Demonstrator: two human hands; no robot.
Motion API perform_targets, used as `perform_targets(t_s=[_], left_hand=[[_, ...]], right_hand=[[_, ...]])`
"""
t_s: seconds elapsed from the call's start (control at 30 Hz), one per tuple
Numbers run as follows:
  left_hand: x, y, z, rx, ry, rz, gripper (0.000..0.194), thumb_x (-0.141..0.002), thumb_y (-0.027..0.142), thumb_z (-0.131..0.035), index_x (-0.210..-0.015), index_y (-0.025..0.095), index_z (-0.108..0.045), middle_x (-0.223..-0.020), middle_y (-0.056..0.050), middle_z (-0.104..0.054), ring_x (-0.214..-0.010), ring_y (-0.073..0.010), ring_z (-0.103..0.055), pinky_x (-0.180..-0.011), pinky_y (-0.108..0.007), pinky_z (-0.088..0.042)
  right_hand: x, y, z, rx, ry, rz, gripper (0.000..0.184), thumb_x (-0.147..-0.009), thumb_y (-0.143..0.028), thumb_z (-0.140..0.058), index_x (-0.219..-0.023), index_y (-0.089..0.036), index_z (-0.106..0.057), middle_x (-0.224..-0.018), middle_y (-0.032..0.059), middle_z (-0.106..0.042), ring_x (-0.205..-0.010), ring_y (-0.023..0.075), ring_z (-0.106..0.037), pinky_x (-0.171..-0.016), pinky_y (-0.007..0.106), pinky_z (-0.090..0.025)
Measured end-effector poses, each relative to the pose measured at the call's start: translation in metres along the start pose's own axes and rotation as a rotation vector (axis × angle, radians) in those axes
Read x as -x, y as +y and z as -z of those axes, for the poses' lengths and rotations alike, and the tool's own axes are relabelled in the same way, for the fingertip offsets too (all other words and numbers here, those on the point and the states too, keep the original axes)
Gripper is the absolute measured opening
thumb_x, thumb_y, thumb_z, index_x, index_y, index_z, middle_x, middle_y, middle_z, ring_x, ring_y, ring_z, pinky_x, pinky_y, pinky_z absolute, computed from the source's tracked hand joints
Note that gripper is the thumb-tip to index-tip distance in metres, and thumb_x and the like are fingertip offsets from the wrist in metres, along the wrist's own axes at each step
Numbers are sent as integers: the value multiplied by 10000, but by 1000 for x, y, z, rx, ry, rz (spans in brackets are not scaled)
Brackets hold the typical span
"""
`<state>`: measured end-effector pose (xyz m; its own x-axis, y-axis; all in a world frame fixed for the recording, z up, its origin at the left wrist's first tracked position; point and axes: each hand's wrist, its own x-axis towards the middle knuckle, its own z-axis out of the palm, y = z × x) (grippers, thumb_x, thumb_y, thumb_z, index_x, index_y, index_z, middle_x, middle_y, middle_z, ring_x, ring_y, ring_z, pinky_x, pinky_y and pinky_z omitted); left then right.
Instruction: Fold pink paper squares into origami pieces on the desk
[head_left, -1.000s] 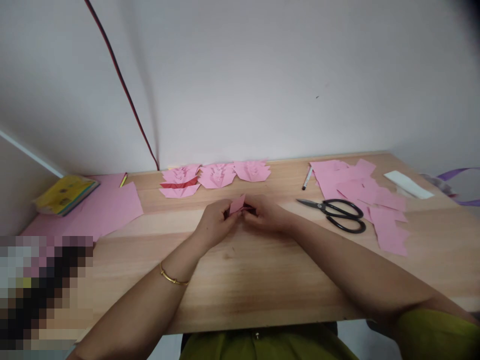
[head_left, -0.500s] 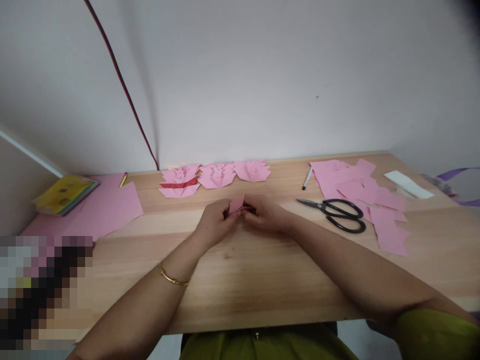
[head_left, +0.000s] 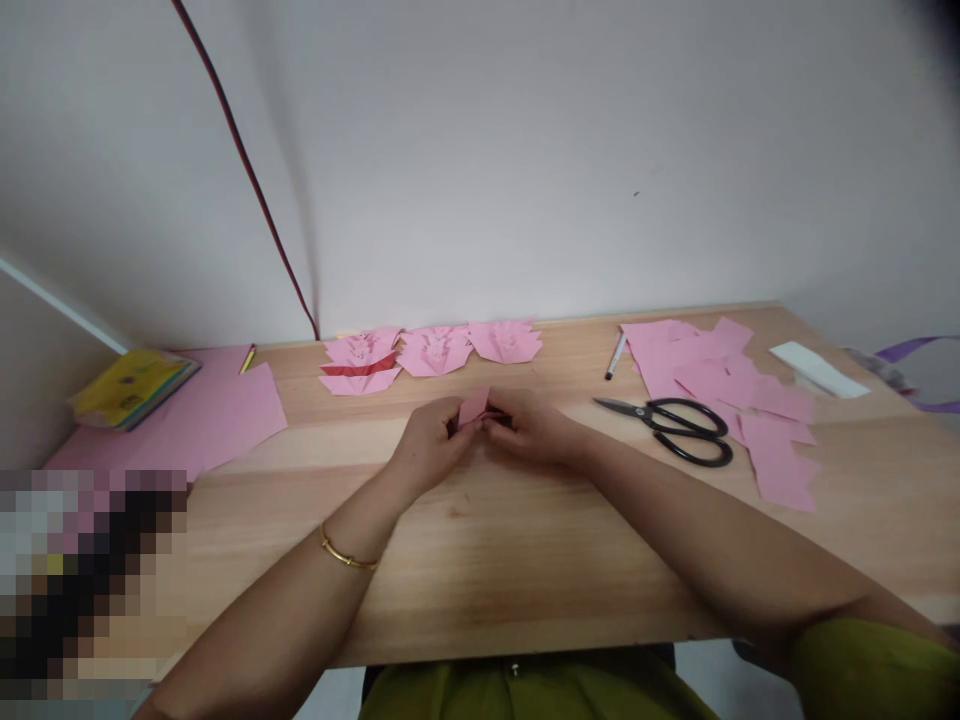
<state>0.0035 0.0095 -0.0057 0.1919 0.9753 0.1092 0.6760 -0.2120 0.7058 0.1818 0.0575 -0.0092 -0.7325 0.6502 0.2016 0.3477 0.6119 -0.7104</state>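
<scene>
Between my two hands is a small folded piece of pink paper (head_left: 474, 406), partly covered by the fingers. My left hand (head_left: 437, 440) is closed on its left side. From the right, my right hand (head_left: 529, 428) pinches the same paper, thumbs close together. Behind the hands, folded pink paper shapes lie in a row: a left stack (head_left: 361, 380) with a red strip across it, a middle one (head_left: 435, 352) and a right one (head_left: 504, 341). Black-handled scissors (head_left: 688, 430) rest to the right of my right hand, blades pointing left.
Pink paper scraps (head_left: 780, 465) spread over the right of the wooden table (head_left: 450, 590), beside a pen (head_left: 616, 356) and a white strip (head_left: 817, 368). At left, a yellow pack (head_left: 135, 385) sits on large pink sheets (head_left: 240, 420). A cable (head_left: 240, 150) runs down the wall.
</scene>
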Motion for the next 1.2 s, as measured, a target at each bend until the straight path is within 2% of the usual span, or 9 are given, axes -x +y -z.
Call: perform_targets(t_s=[0.2, 0.53, 0.87, 1.2], left_hand=[[0, 4, 2, -19, 8, 1, 209, -825, 329, -534, -834, 159, -656, -754, -16, -645, -695, -148, -550, -626, -257, -403], [0, 3, 1, -39, 13, 5, 183, -816, 316, -534, -818, 171, -646, -738, -5, -640, -690, -145, -548, -624, -256, -399], [-1, 4, 1, -23, 3, -8, 194, -820, 313, -529, -865, 170, -652, -767, -12, -647, -702, -147, -549, -625, -258, -394], [0, 4, 1, -12, 4, -17, 213, -834, 331, -525, -801, 162, -650, -725, -8, -635, -669, -140, -538, -602, -251, -379]], right_hand=[[-1, -1, 0, 5, -3, 22, 203, -765, -103, -463, -922, -152, -582, -870, 40, -638, -725, 141, -529, -676, 255, -408], [0, 1, 0, -3, 11, -9, 156, -749, -129, -488, -868, -167, -581, -785, 27, -624, -698, 150, -514, -651, 257, -398], [-2, 0, 0, 21, 5, -1, 186, -745, -115, -472, -886, -166, -582, -806, 28, -626, -686, 143, -506, -645, 252, -383], [-1, 5, 1, -11, -5, 20, 160, -755, -126, -478, -862, -167, -590, -761, 15, -610, -663, 138, -489, -626, 248, -378]])
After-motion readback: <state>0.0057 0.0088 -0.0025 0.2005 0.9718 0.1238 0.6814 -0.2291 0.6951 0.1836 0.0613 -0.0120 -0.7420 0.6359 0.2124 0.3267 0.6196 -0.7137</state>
